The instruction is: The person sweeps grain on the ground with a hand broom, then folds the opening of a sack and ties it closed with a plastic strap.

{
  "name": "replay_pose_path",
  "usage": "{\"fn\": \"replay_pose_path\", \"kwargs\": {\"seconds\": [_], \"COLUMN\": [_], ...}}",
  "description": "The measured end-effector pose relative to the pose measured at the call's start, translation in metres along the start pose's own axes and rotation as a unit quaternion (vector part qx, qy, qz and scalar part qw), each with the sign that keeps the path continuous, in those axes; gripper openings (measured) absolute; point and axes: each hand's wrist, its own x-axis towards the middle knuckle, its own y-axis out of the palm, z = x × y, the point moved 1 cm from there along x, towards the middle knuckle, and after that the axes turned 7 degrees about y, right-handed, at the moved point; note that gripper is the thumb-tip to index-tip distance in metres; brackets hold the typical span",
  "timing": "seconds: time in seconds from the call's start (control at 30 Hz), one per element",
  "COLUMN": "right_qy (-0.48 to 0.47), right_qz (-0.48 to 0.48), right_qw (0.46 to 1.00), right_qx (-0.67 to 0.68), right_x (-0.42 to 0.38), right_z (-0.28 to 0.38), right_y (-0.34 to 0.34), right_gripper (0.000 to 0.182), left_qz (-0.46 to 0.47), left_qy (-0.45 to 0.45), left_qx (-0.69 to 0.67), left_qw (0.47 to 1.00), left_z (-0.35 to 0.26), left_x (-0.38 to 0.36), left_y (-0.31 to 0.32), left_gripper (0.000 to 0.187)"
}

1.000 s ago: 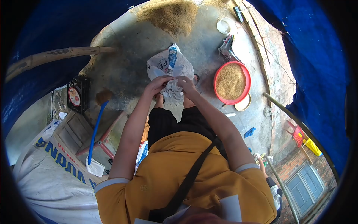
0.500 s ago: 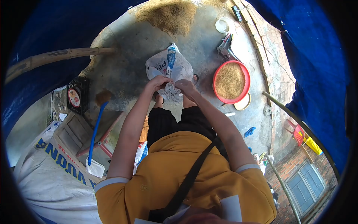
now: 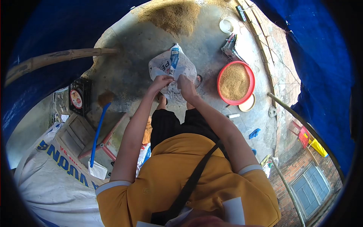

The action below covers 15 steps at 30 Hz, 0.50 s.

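A white sack [image 3: 183, 65] with a blue stripe and dark lettering stands on the concrete floor between my feet, its gathered mouth toward me. My left hand [image 3: 162, 82] is closed on the left side of the gathered mouth. On the right side of the mouth, my right hand [image 3: 186, 86] is closed too, its fingers pointing away from me. Crumpled sack edge hangs below both hands. Whatever fine thing may lie between the fingertips is too small to make out.
Grain fills a red basin [image 3: 219, 84] at the right, beside a round lid [image 3: 247, 103]. A grain pile [image 3: 181, 17] lies ahead. At the left are a blue-handled tool [image 3: 97, 132], a black crate [image 3: 85, 96] and a bamboo pole [image 3: 64, 56].
My right hand has turned and moved slightly up along the sack mouth, fingers now pointing forward. My left hand has stayed nearly in place.
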Motion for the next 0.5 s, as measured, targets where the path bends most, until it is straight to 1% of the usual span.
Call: {"fn": "replay_pose_path", "kwargs": {"seconds": [0.03,0.07,0.1,0.13,0.23,0.27,0.3,0.33,0.37,0.4,0.43,0.47,0.5], "right_qy": [0.034,0.033,0.013,-0.008,-0.027,-0.026,-0.026,-0.025,-0.025,0.012,0.049,0.051,0.069], "right_qz": [-0.016,-0.015,-0.035,-0.054,-0.071,-0.071,-0.053,-0.034,-0.036,-0.031,-0.026,-0.029,-0.015], "right_qw": [0.999,0.999,0.999,0.997,0.996,0.996,0.998,0.999,0.999,0.999,0.998,0.998,0.997], "right_qx": [0.012,0.012,0.032,0.051,0.044,0.043,0.03,0.017,0.017,0.013,0.01,0.01,0.01], "right_x": [-0.001,-0.001,-0.002,-0.002,0.002,0.003,0.003,0.005,0.008,0.011,0.012,0.013,0.014], "right_z": [0.004,0.006,0.007,0.009,0.005,0.004,0.003,0.003,-0.001,-0.005,-0.008,-0.011,-0.011], "right_y": [-0.001,-0.001,-0.001,-0.001,-0.006,-0.008,-0.009,-0.01,-0.009,-0.006,-0.003,0.0,0.002], "right_gripper": [0.01,0.01,0.01,0.01,0.013,0.013,0.014,0.017,0.017,0.017,0.017,0.017,0.014], "left_qz": [0.012,0.025,0.024,0.047,0.088,0.107,0.108,0.106,0.103,0.104,0.101,0.099,0.102], "left_qy": [0.038,0.076,0.075,0.091,0.129,0.148,0.148,0.153,0.158,0.159,0.145,0.132,0.132], "left_qx": [0.09,0.179,0.178,0.193,0.218,0.229,0.228,0.264,0.299,0.3,0.258,0.217,0.218], "left_qw": [0.995,0.981,0.981,0.976,0.963,0.956,0.956,0.947,0.935,0.935,0.95,0.962,0.962], "left_z": [-0.007,-0.014,-0.019,-0.023,-0.026,-0.024,-0.027,-0.031,-0.035,-0.033,-0.03,-0.027,-0.027], "left_x": [0.001,0.003,0.004,0.006,0.016,0.019,0.018,0.017,0.016,0.017,0.018,0.021,0.02], "left_y": [0.0,0.001,-0.001,-0.001,-0.005,-0.007,-0.008,-0.012,-0.014,-0.018,-0.021,-0.022,-0.019], "left_gripper": [0.027,0.026,0.026,0.025,0.024,0.024,0.024,0.024,0.024,0.024,0.024,0.023,0.023]}}
